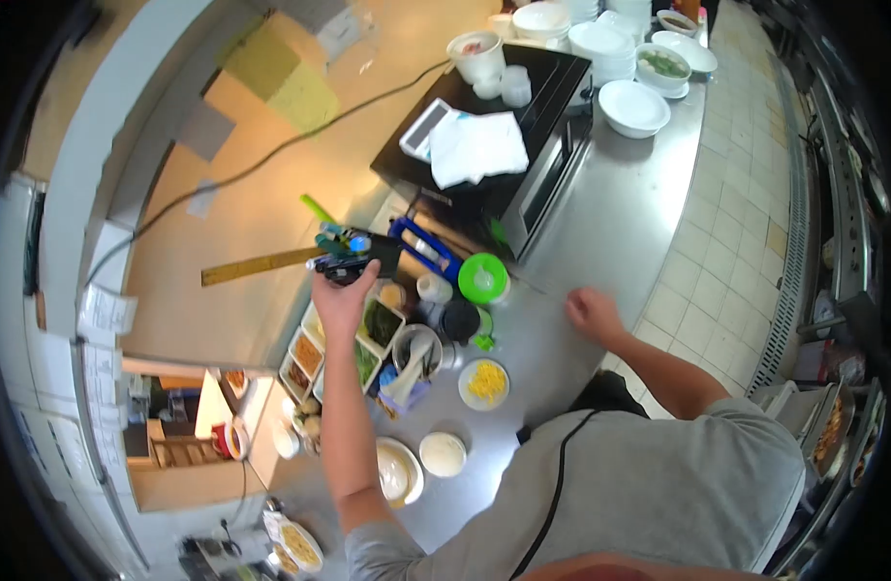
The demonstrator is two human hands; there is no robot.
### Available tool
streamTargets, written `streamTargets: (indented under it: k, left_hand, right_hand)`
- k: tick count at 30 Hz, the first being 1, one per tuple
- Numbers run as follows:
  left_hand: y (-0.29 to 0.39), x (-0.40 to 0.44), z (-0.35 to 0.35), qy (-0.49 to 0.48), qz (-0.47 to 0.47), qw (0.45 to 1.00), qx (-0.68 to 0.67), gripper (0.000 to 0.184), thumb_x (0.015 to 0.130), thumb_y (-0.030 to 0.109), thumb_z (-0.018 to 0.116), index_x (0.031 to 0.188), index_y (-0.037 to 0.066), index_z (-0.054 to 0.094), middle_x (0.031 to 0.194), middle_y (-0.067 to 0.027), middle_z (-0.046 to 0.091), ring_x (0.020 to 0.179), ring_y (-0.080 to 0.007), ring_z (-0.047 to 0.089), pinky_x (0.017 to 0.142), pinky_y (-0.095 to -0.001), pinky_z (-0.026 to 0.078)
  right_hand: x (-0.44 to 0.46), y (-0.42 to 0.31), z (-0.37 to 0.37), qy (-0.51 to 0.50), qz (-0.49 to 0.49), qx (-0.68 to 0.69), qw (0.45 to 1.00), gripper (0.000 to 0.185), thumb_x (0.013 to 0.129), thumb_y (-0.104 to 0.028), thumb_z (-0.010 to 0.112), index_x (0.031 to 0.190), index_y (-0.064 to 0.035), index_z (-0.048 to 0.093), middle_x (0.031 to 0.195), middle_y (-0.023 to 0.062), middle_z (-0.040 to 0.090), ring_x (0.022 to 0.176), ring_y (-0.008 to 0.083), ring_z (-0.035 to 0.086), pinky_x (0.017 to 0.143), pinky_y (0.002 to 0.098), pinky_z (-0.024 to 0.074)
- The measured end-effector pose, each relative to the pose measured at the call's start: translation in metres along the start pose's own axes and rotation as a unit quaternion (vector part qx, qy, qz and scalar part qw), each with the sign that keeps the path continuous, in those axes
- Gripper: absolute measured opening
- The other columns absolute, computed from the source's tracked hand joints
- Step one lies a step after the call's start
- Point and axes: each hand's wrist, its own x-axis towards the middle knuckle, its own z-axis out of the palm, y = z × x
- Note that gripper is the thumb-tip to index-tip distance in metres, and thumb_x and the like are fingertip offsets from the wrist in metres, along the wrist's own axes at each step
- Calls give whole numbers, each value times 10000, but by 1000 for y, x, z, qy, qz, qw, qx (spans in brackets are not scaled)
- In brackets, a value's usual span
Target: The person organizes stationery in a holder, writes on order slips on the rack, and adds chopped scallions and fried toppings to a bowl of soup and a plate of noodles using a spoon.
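My left hand (343,302) reaches forward, its thumb and fingers closed round the near side of a black pen holder (382,254). Several pens (343,267) crowd at the fingertips; whether the hand grips any of them is hidden. A wooden ruler (261,267) juts out to the left, and scissors with blue handles (428,250) are on the right. My right hand (593,315) is curled into a fist over the steel counter, with nothing visible in it. Beside the left forearm sit a tray of food compartments (308,354) and a metal pot with utensils (416,354).
A black oven (407,165) carries a white cloth (479,147) and a white tub (476,58). Stacked white bowls (602,48) stand farther back. Nearer are a green-lidded container (483,278), a plate of yellow shreds (484,384) and a white bowl (443,454). Tiled floor (717,223) lies right.
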Motion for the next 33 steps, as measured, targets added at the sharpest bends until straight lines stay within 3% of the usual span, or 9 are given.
streamTargets:
  k: [6,8,9,12,19,26,30,32,33]
  left_hand:
    - [-78,108,-5,-9,-44,998,33,486,789,137,961,1157,-1,676,1037,-94,763,851,-151,713,765,-292,581]
    - [-124,137,-4,-11,64,996,62,428,801,106,941,1117,-8,676,931,-85,747,733,-147,700,620,-280,589]
    - [-137,148,-2,-19,44,997,52,401,797,75,932,1102,-8,684,932,-83,748,708,-143,693,603,-275,579]
    - [-147,161,7,-53,-65,996,37,447,773,94,947,1127,17,685,991,-76,760,776,-156,710,673,-320,593]
    - [-194,188,28,-79,-169,981,44,413,748,90,960,1065,7,708,933,-77,761,703,-177,701,613,-320,587]
    - [-224,206,40,-139,-166,957,196,430,712,172,994,1020,0,749,892,-81,771,695,-172,705,608,-346,580]
    - [-218,210,48,-135,-174,959,181,397,713,180,993,975,4,752,851,-90,768,677,-174,701,603,-356,573]
    - [-195,204,54,-110,-131,925,340,397,709,181,994,954,1,740,836,-98,762,661,-173,694,591,-362,565]
    - [-211,210,48,-122,-164,933,296,434,708,179,993,1002,-17,740,864,-118,771,679,-198,700,610,-382,570]
  right_hand:
    - [-4,6,0,-2,5,-10,1000,218,946,-289,755,1012,-88,703,820,110,692,742,309,697,689,441,553]
    - [-3,4,0,6,15,-12,1000,218,945,-295,754,1008,-93,704,822,105,689,749,311,696,690,443,551]
    - [-3,3,-1,2,21,-10,1000,218,944,-301,753,1003,-98,704,823,100,685,756,313,694,690,446,550]
    - [-2,-1,-4,-9,28,-32,999,227,935,-310,761,1002,-101,703,811,86,667,758,312,684,681,448,543]
    - [0,2,-5,-2,-8,-47,999,226,915,-309,773,986,-107,700,780,63,637,729,290,668,653,441,534]
    - [-1,5,-4,0,-31,-48,998,227,920,-312,764,992,-109,694,789,58,640,730,289,675,643,435,536]
    - [-5,4,-4,-29,0,-47,998,247,937,-336,746,1021,-110,689,839,72,662,757,309,679,664,455,542]
    - [-4,1,-8,-30,10,-41,999,255,941,-345,741,1029,-112,688,855,76,668,771,313,682,674,458,545]
    - [-4,-1,-9,-36,9,-36,999,263,945,-354,736,1036,-113,687,871,81,674,786,317,685,683,461,547]
